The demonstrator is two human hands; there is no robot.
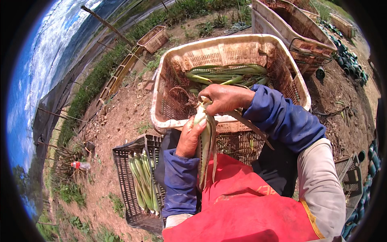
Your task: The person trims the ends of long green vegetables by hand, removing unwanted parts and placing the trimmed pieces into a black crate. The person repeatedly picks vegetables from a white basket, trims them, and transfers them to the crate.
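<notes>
Red apron [242,209] cloth spreads closest to us, over the lap of the person at work, blue sleeves on both arms. Reading the clock from the hands, a green plant [207,139] is held up just past the apron, pale end at 12, leaves hanging toward 6. The left hand [190,139] has its grip clamped around it below the pale end, thumb laid across the front. The right hand [229,99] has its grip closed on that pale end; a long strip [256,130] trails from under it toward 4, and I cannot tell whether those fingers hold it too.

A large crate [221,39], pale-rimmed and muddy, sits at 1, with more green plants [225,74] lying in it. Toward 7 a black crate [121,171] stands on the soil [109,129], holding a bundle of stalks [143,183], white ends toward 6. Farther off are a bottle [82,165] at 8, a small crate [153,39] at 11 and dark pots [350,60] between 2 and 3.
</notes>
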